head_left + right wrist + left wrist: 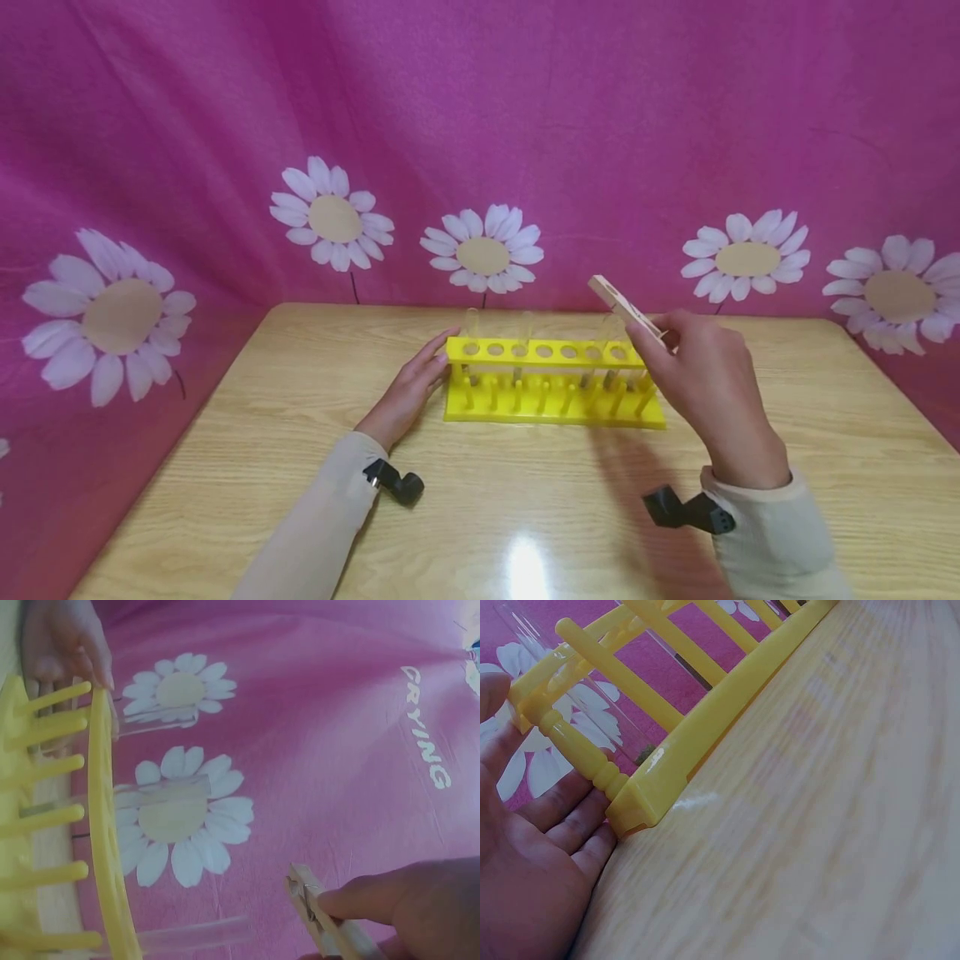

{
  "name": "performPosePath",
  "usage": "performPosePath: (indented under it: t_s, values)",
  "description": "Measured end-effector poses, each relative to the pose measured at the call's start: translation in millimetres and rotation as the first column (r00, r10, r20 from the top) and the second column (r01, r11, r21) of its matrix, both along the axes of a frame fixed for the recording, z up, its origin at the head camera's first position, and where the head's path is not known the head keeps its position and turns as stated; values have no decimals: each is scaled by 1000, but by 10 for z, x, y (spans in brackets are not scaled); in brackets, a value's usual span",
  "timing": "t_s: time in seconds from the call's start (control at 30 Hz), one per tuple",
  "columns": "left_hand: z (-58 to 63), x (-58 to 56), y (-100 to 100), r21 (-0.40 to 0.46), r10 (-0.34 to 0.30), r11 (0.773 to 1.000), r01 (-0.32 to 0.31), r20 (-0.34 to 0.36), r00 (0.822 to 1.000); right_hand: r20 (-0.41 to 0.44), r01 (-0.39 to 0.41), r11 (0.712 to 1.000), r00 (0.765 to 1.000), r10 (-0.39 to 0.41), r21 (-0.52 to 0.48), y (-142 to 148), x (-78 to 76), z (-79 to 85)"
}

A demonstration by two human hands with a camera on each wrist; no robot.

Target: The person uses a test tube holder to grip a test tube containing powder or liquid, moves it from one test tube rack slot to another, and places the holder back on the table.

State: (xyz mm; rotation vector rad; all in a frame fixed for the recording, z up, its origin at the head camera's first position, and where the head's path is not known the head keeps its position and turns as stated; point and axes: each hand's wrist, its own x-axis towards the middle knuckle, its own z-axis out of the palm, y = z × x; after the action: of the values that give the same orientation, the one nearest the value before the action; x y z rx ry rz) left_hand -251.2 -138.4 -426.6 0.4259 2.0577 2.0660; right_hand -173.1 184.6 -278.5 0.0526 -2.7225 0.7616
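Note:
A yellow test tube rack (555,414) stands on the wooden table, with a row of round holes and a row of pegs. Clear test tubes stand upright in it, among them one at its left end (472,323), one near the middle (525,325) and one toward the right (195,934). My left hand (408,396) rests against the rack's left end, its extended fingers touching the end post (577,750). Above the rack's right end, my right hand (708,383) pinches a wooden test tube clamp (624,305) with a metal spring. In the right wrist view the clamp's tip appears apart from the tubes.
The light wood table (517,508) extends around the rack. Behind and to the sides hangs a magenta cloth (600,125) printed with white daisies. Dark residue (645,754) shows at the bottom of a tube. Black wrist cameras (405,488) sit on both sleeves.

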Motion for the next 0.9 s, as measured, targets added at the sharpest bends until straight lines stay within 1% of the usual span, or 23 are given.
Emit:
performPosePath:
  t_s: [0.1, 0.13, 0.37, 0.57, 0.73, 0.9]
  values:
    - [2, -3, 4, 5, 3, 1000, -3, 0, 1000, -12, -3, 1000, 1000, 3, 0, -45, -4, 8]
    - [-33, -25, 1, 7, 6, 1000, -6, -6, 1000, -16, -5, 1000, 1000, 5, 0, -59, -6, 8]
    - [-37, -18, 1, 23, 11, 1000, -11, -5, 1000, 1, -14, 1000, 1000, 14, -23, -152, -11, 6]
    - [-33, -11, 5, 20, 11, 1000, -11, -6, 1000, -30, -25, 999, 999, 24, -26, -244, -28, 2]
    - [-40, -12, -1, 20, 10, 1000, -10, -13, 1000, 3, -31, 999, 1000, 31, -41, -314, -41, 20]
    - [-49, -16, -5, 11, 9, 1000, -9, -21, 1000, -27, -42, 999, 999, 41, -10, -384, -63, 26]
